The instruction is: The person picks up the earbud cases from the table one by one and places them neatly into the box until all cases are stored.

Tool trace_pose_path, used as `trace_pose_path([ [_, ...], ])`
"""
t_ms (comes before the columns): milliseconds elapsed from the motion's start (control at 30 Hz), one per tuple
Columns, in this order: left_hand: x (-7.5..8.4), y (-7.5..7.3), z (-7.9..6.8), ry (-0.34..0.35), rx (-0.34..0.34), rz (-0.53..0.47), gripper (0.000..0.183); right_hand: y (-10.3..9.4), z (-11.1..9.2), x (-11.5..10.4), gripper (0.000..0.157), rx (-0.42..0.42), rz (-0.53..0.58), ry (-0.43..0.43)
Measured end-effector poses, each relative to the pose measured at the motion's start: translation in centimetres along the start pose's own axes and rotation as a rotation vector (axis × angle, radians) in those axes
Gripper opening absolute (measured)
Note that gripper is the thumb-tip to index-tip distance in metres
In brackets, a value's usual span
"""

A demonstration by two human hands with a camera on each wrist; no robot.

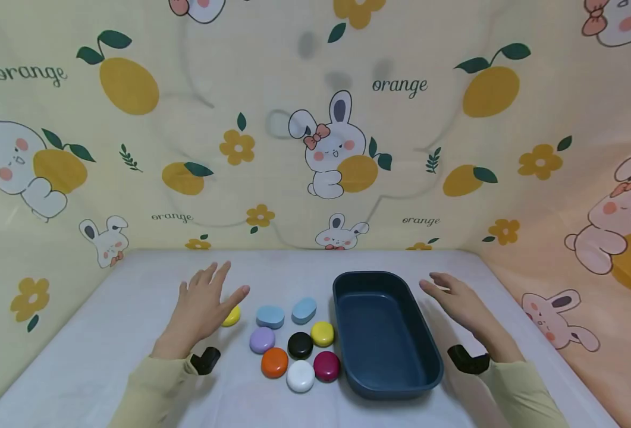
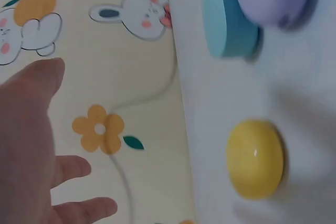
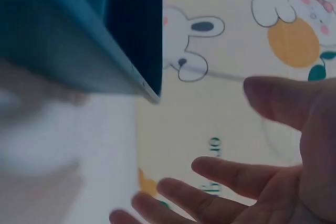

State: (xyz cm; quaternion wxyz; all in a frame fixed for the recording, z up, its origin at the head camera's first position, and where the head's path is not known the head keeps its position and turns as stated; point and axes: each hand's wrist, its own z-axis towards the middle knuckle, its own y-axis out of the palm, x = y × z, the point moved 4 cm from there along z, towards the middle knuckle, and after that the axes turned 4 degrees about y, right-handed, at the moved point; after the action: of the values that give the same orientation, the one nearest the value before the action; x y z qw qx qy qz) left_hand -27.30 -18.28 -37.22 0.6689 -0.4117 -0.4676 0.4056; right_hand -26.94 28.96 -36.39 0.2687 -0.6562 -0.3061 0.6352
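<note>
My left hand (image 1: 201,310) is held above the table's left side, fingers spread and nothing in its grasp. Partly behind it lies a yellow rounded piece (image 1: 232,316), which shows whole in the left wrist view. My right hand (image 1: 462,306) hovers beside the right rim of a dark blue rectangular tray (image 1: 385,392), apart from it, with loosely extended fingers. Left of the tray sit smooth rounded pieces: light blue ones (image 1: 270,317), a purple (image 1: 262,340), a black (image 1: 300,345), another yellow (image 1: 323,334), an orange (image 1: 275,362), a white (image 1: 301,376) and a dark red (image 1: 327,366).
A white cloth (image 1: 240,407) covers the table. Behind it and along both sides hangs a cream curtain (image 1: 272,71) printed with rabbits, oranges and flowers. The dark red and second yellow pieces lie close to the tray's left wall.
</note>
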Motion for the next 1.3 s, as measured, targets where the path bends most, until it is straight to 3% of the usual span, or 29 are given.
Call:
trace_pose_path([
  [167,0.5,-0.3,-0.7,0.026,0.031,-0.094,0.089,1.2,-0.5,0.9,0.075,-0.132,0.359,0.107],
  [400,0.7,-0.7,-2.3,-0.006,0.002,-0.211,0.093,2.4,-1.4,1.6,0.063,-0.222,0.487,0.130],
  [633,0.8,-0.3,-3.4,-0.016,-0.035,-0.271,0.092,3.5,-1.8,2.1,0.059,-0.295,0.519,0.157],
  [933,0.5,0.1,-3.7,-0.013,-0.053,-0.297,0.090,4.3,-2.9,2.2,0.058,-0.314,0.576,0.166],
  [1300,-0.3,0.5,-4.1,-0.005,-0.067,-0.345,0.078,3.5,-4.2,2.2,0.051,-0.313,0.458,0.139],
])
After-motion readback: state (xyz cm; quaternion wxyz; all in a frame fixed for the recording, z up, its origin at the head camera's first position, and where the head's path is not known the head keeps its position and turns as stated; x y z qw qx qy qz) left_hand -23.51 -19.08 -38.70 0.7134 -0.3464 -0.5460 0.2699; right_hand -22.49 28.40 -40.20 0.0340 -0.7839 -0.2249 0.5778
